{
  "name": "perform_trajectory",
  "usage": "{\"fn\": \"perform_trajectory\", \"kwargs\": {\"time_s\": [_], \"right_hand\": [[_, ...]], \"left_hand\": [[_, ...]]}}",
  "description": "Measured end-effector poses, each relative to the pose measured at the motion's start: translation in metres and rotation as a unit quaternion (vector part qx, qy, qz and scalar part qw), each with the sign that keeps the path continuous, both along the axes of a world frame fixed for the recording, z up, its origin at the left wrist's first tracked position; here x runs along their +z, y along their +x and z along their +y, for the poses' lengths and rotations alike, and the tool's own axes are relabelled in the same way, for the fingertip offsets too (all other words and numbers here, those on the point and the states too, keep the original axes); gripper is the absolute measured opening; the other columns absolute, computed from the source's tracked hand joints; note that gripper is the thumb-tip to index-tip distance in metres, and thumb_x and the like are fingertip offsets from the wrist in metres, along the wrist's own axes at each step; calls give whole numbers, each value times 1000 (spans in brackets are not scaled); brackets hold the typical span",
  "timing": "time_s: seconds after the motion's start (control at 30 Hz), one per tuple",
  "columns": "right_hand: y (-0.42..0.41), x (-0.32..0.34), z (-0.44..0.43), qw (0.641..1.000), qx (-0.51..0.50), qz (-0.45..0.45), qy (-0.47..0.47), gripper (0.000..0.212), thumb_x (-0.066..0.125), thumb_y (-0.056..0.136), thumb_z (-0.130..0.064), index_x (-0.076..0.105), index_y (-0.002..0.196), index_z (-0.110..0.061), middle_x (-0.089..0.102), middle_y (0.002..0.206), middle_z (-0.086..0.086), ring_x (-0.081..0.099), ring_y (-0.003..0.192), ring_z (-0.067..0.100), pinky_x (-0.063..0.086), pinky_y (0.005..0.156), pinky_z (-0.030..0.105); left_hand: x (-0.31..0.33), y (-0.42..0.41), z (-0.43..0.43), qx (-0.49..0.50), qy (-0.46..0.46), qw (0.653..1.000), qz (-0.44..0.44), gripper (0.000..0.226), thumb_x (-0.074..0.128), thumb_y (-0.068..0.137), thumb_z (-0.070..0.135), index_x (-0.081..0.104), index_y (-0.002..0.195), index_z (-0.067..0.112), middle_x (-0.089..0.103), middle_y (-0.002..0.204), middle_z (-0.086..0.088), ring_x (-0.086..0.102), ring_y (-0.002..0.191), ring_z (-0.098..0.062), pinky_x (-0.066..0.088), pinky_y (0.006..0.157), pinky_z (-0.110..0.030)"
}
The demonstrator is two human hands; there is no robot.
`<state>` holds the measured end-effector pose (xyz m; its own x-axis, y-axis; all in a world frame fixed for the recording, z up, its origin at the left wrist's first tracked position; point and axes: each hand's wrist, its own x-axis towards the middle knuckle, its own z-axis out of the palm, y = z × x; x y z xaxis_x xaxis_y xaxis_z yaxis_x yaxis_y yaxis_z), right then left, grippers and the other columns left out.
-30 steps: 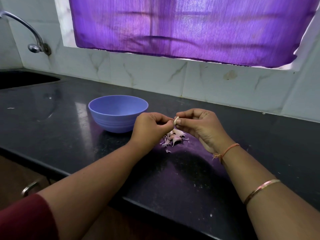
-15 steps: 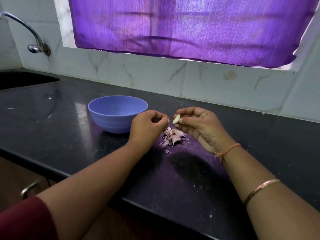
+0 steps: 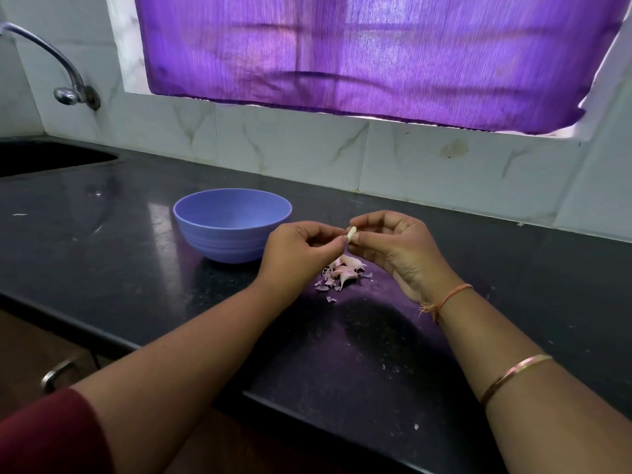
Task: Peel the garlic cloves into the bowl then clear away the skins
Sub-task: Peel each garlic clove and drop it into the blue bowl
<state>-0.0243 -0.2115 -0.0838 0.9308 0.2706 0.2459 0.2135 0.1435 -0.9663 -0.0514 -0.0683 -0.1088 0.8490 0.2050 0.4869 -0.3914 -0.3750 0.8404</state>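
Head view: right hand pinches pale, peeled garlic clove.

One wide-angle view, worn on the head — it looks forward and down across the dark surface, close above the left hand and right hand at centre. The curtain fills 12 o'clock; the sink lies at 10 o'clock.

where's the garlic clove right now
In the head view the garlic clove is right of centre, pinched in the right hand, with the left hand beside it, above the skin pile and right of the blue bowl.
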Motion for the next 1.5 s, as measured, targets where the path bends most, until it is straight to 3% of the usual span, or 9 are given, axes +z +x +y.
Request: {"fn": "perform_trajectory", "kwargs": {"time_s": [0.4,0.67,0.77,0.87,1.0,1.13,1.27,1.4,1.5], "right_hand": [[-2,-2,4,998,-7,-45,-52,18,64,76,14,64,91,5,68,86,20,67,77,23,58,77,32],[-3,0,6,1000,26,4,11,17,57,79,17,63,88,4,67,78,14,66,67,18,58,72,27],[-2,1,5,999,38,22,28,17,55,82,15,63,87,0,67,76,10,65,65,15,57,67,27],[0,1,2,998,34,29,34,19,55,83,13,63,89,-3,67,77,8,65,65,13,57,68,29],[1,1,2,998,32,36,41,19,54,83,14,64,88,-2,67,77,10,65,67,16,58,69,27],[1,-1,2,998,27,35,41,19,52,82,17,63,85,2,67,78,14,67,72,22,58,71,27],[1,0,1,999,20,22,18,18,55,80,17,63,84,1,67,75,11,67,70,20,59,71,28],[-2,1,1,1000,10,6,-24,17,59,79,14,64,85,0,66,79,11,66,74,18,59,68,26],[-1,0,2,1000,11,9,-13,17,60,78,15,64,88,2,66,81,15,66,77,22,59,73,28]], "left_hand": [[1,1,2,37,40,998,-14,5,71,81,13,75,83,10,66,66,12,63,63,-2,51,60,-12],[0,2,1,51,27,998,3,11,66,85,15,67,75,18,69,68,5,68,67,-13,58,69,-26],[-1,5,4,62,-20,998,7,8,65,86,13,68,79,10,71,71,-3,69,68,-17,58,76,-37],[-1,5,3,46,-35,998,13,3,66,84,10,68,83,11,72,76,-5,70,73,-20,58,78,-40],[1,2,1,13,-47,999,20,25,59,82,-4,67,77,19,71,78,-10,69,76,-28,58,79,-42],[0,1,0,-6,-69,997,32,28,52,85,-2,69,73,17,70,76,-13,67,73,-27,57,79,-45],[0,1,-1,-23,-59,998,31,11,65,85,11,71,80,18,72,77,-9,69,76,-25,58,79,-40],[-1,1,1,-14,-14,999,30,12,68,84,11,71,80,22,72,75,-1,69,71,-13,58,73,-27],[-1,1,2,-5,0,1000,22,10,69,83,11,72,80,21,71,73,4,67,66,-6,56,68,-19]]}}
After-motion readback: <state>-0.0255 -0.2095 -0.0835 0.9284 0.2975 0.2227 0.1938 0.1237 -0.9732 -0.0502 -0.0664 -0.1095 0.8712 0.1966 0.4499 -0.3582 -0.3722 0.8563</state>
